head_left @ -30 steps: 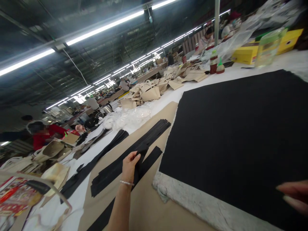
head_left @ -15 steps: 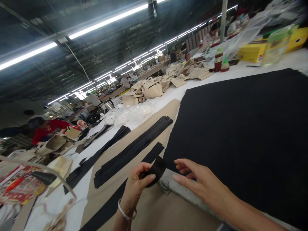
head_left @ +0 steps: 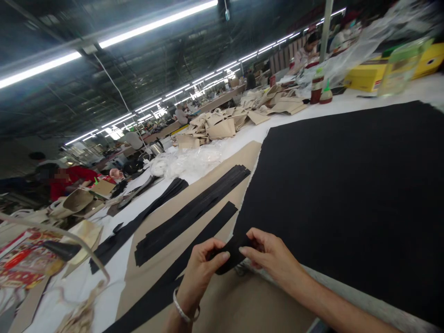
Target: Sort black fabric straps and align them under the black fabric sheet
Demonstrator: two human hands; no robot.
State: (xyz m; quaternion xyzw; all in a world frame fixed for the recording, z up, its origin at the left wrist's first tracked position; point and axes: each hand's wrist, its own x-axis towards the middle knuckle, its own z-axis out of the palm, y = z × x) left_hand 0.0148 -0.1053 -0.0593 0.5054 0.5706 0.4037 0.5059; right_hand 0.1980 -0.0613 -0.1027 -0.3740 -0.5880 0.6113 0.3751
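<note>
A short black fabric strip (head_left: 233,252) is stretched between my two hands, above the table's near edge. My left hand (head_left: 204,263), with a bracelet on its wrist, pinches the strip's left end between thumb and fingers. The right end is pinched by my right hand (head_left: 267,252). Just beyond and to the right lies a large black fabric sheet (head_left: 340,185) with a pale frayed left edge. Long black strips (head_left: 194,212) rest in a stack on brown paper (head_left: 145,286), and a separate black strip (head_left: 180,268) runs beside them toward my left hand.
Crumpled clear plastic (head_left: 189,159) and a heap of beige fabric pieces (head_left: 225,122) lie farther back. Bottles (head_left: 317,86), a clear jar (head_left: 402,67) and a yellow box (head_left: 364,77) stand at the back right. A person in red sleeves (head_left: 78,175) is at the far left.
My right hand has moved left and closed on the free end of the black strip, which was held by my left hand alone. The strip is now drawn between both hands.
</note>
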